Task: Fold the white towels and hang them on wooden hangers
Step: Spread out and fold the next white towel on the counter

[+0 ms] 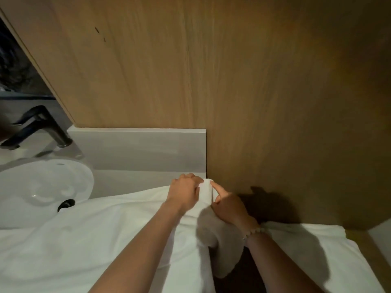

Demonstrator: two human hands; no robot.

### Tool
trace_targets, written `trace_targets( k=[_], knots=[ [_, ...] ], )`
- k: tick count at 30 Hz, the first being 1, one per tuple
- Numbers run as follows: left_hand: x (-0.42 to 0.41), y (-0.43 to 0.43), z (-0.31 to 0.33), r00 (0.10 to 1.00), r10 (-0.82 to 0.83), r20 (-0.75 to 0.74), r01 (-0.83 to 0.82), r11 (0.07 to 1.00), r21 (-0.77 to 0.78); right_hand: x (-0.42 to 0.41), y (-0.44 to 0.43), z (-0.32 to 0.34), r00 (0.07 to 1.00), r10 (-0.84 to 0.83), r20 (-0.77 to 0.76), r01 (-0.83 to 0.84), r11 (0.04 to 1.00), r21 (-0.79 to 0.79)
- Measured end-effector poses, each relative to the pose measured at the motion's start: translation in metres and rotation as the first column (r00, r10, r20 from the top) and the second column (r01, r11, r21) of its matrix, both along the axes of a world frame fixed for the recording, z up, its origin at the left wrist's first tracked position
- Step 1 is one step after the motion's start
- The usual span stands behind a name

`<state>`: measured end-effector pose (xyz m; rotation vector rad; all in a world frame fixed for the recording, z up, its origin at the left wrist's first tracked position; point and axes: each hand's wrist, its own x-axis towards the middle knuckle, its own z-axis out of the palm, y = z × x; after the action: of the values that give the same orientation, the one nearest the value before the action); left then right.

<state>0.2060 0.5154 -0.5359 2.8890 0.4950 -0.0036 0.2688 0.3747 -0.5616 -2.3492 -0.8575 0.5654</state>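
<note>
A large white towel (84,240) lies spread over the counter and partly over the basin. My left hand (186,191) and my right hand (227,206) meet at its far right corner, close to the wooden wall, both pinching the same bunched edge of cloth. A fold of that towel hangs down between my forearms. A second white towel (313,250) lies at the lower right, partly under my right arm. No wooden hanger is in view.
A white round basin (42,182) with a black drain (66,205) sits at the left, a black tap (40,127) behind it. A grey backsplash (139,149) runs along the counter. A wooden panel wall (232,81) rises straight ahead and right.
</note>
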Motion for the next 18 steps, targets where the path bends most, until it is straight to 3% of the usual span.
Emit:
trace_targets(
  k=[5, 7, 14, 16, 18],
  knots=[
    [0.004, 0.014, -0.006, 0.998, -0.040, 0.043, 0.043, 0.997, -0.060, 0.008, 0.008, 0.000, 0.995, -0.018, -0.101, 0.024, 0.997, 0.067],
    [0.003, 0.016, -0.009, 0.996, -0.090, 0.014, 0.090, 0.996, 0.004, 0.014, 0.011, 0.000, 0.988, -0.048, -0.146, 0.060, 0.995, 0.080],
    [-0.001, 0.020, -0.010, 0.979, -0.159, -0.129, 0.186, 0.954, 0.235, 0.027, 0.022, 0.006, 0.969, -0.023, -0.245, -0.004, 0.994, -0.111],
    [0.001, 0.019, -0.004, 0.986, -0.128, -0.104, 0.141, 0.981, 0.132, 0.032, 0.024, 0.008, 0.971, 0.007, -0.237, -0.036, 0.993, -0.116],
    [-0.001, 0.018, 0.000, 0.994, -0.077, 0.079, 0.082, 0.995, -0.054, 0.035, 0.021, 0.007, 0.962, -0.041, -0.269, 0.036, 0.999, -0.027]
  ],
)
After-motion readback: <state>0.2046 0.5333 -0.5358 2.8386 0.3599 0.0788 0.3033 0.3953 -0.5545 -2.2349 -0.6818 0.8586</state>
